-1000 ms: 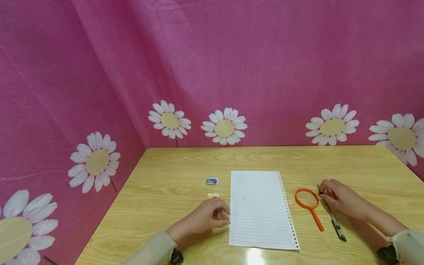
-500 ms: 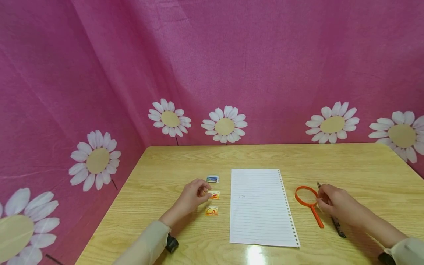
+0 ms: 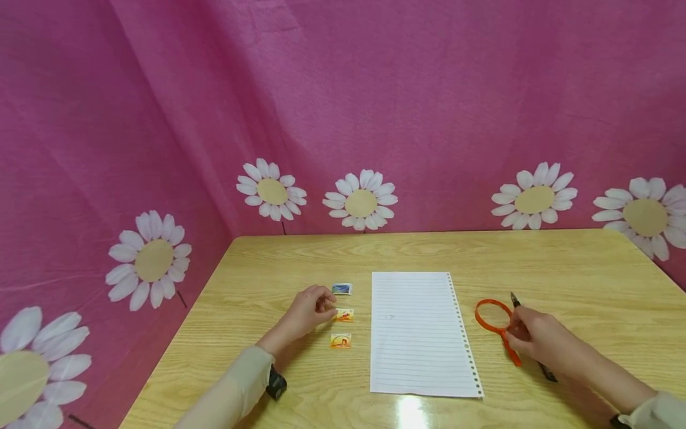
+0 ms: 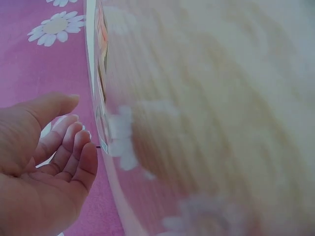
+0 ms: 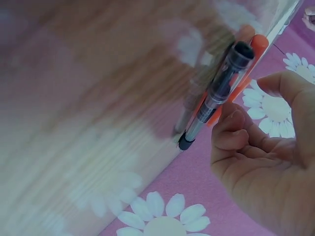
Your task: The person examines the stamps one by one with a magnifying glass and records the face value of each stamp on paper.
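Observation:
My left hand (image 3: 308, 311) hovers at the left edge of the middle stamp-like card (image 3: 345, 316), an orange and yellow one; contact is unclear. In the left wrist view its fingers (image 4: 81, 162) bend loosely, with nothing between them and the thumb. A blue card (image 3: 342, 289) lies above and another orange card (image 3: 340, 341) below. My right hand (image 3: 546, 339) is over the black pen (image 3: 548, 373), beside the neck of the orange magnifying glass (image 3: 493, 314). In the right wrist view, thumb and bent fingers stand apart near the pen and the orange handle (image 5: 258, 46).
A sheet of lined paper (image 3: 423, 345) with punched holes lies between the hands, bearing a small faint mark. The wooden table (image 3: 300, 256) meets a pink daisy-patterned cloth (image 3: 429, 107) at the back and left.
My left hand has moved left and up from beside the paper, uncovering the lower cards. My right hand has shifted from the pen's upper end towards the magnifying glass's neck.

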`<state>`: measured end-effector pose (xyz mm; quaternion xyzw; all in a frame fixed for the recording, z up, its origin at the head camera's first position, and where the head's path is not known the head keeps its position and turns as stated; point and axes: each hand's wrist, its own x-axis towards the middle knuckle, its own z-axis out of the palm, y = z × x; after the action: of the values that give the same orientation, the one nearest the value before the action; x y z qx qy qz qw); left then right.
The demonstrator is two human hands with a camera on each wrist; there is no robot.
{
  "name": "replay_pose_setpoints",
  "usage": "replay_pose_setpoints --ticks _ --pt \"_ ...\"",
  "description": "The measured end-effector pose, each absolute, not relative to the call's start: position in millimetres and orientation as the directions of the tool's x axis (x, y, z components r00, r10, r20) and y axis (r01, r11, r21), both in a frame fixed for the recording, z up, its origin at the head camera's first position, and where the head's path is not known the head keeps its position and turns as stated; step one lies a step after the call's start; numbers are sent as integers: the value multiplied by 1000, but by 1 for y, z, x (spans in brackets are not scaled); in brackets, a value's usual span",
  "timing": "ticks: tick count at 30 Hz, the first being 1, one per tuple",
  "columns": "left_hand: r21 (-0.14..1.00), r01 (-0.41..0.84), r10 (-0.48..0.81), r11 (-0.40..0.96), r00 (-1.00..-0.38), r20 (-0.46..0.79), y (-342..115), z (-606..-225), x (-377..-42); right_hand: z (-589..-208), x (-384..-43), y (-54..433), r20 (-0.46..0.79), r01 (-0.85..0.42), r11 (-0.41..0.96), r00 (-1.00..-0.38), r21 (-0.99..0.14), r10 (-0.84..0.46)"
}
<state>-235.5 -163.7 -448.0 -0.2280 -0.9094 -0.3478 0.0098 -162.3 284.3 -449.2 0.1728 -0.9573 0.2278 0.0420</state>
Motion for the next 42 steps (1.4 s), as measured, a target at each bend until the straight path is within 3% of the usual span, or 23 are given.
replay_pose_setpoints --ticks 8,15,21,35,42 --pt "622 420 433 661 -890 141 -164 -450 -241 -454 -157 283 121 -350 836 -936 -422 -331" --pt "615 445 480 651 -869 120 -164 -450 -242 -459 -153 282 183 -394 836 -919 -381 -350" --pt "599 455 499 659 -861 104 -165 -450 -243 -458 -153 280 168 -351 850 -936 -392 -310" --pt "579 457 514 675 -855 75 -164 -452 -243 -448 -157 281 -7 -175 837 -978 -518 -208" --pt "595 437 501 674 -863 66 -164 -452 -244 -447 -157 280 82 -233 830 -971 -507 -223"
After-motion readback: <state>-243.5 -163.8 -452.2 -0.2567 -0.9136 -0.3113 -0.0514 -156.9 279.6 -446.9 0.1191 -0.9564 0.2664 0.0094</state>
